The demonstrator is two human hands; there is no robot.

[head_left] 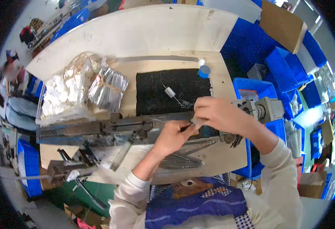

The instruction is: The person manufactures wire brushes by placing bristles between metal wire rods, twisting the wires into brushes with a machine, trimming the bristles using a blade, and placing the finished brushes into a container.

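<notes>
Thin wires lie toward the counter's near edge. Beyond them, right of centre, the right hand pinches a small pale piece between its fingers, long axis unclear; the left hand adjoins it from the left, its hold hidden. Farther lies a black mat.

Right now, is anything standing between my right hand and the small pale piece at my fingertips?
Nothing visible does: your right hand appears to pinch the small pale piece, with your left hand close beside it. The dark metal rail extends leftward, not between them.
</notes>
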